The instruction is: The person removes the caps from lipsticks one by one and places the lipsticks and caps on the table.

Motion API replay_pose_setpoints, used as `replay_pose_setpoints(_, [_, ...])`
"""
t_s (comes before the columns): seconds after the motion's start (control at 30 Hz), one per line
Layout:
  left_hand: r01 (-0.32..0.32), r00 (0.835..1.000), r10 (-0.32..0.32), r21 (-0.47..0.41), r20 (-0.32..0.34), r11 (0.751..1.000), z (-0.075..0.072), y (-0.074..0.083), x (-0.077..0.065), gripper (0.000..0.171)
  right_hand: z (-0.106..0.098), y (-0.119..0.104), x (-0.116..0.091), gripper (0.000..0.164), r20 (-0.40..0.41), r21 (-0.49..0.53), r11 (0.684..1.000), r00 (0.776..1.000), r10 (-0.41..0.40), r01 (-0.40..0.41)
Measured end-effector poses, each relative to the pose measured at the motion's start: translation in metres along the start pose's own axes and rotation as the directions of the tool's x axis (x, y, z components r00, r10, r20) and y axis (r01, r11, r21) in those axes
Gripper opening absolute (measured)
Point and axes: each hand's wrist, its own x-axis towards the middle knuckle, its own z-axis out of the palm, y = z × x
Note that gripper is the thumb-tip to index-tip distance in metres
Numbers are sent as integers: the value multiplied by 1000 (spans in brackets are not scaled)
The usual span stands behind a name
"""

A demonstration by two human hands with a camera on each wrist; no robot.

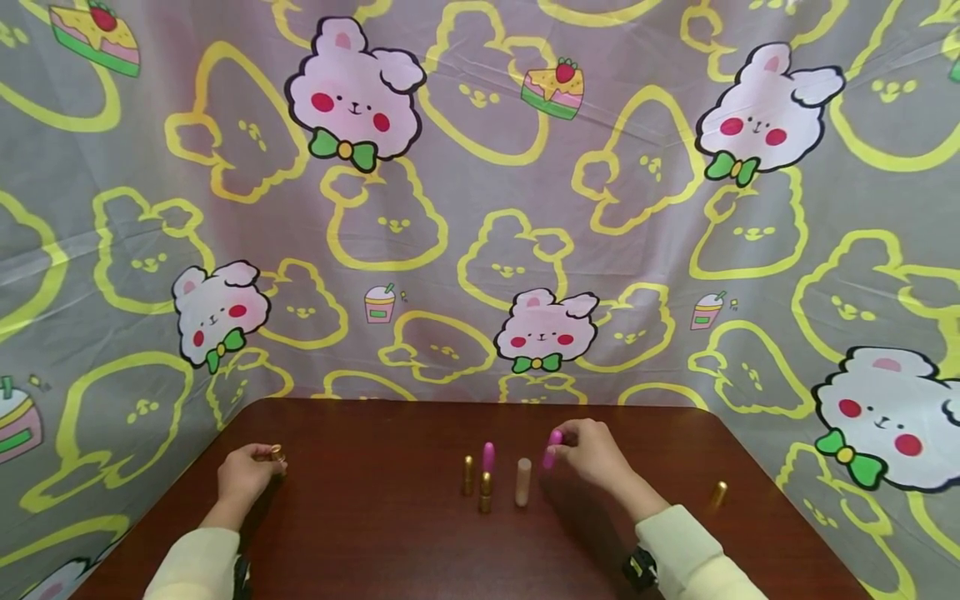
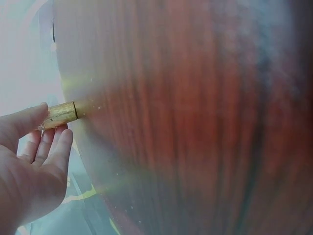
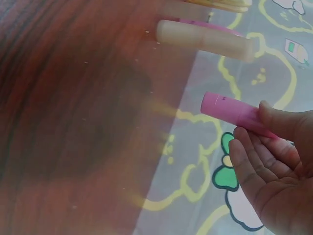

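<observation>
At the table's left side, my left hand pinches a short gold lipstick tube part between thumb and fingers. Right of the middle, my right hand pinches a pink lipstick tube near its upper end and holds it tilted. Just left of that hand stands a beige tube, upright. Beyond it is a group of another pink tube and two gold lipstick tubes, one at the left and one nearer the front.
A small gold tube piece lies by the right edge of the dark brown wooden table. A patterned curtain with rabbit faces hangs around the table's back and sides.
</observation>
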Motion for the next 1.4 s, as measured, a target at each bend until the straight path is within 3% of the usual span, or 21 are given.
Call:
replay_pose_setpoints(0.23, [3,1000,-3,-4,-12,1000,1,-2,0,30,-14,-12,-1,8,-40,22,1000,999,12,-11])
replay_pose_setpoints(0.57, [23,1000,-23,-20,-9,1000,-5,5,-2,38,-30,-25,0,9,-122,0,999,991,-50,50])
replay_pose_setpoints(0.83, [25,1000,-25,-17,-8,1000,-9,3,-4,45,-32,-31,2,14,-199,137,989,980,-30,58])
replay_pose_setpoints(1.1, [47,999,-47,-61,-11,997,-14,7,-4,49,-37,-39,3,23,-187,365,931,980,61,11])
replay_pose_setpoints(1.3, [110,994,-106,-160,30,981,-19,18,-6,59,-40,-47,3,32,-153,546,837,980,124,-21])
replay_pose_setpoints(1.4, [117,993,-116,-179,16,977,-20,25,-7,63,-40,-50,3,34,-146,597,802,980,134,-21])
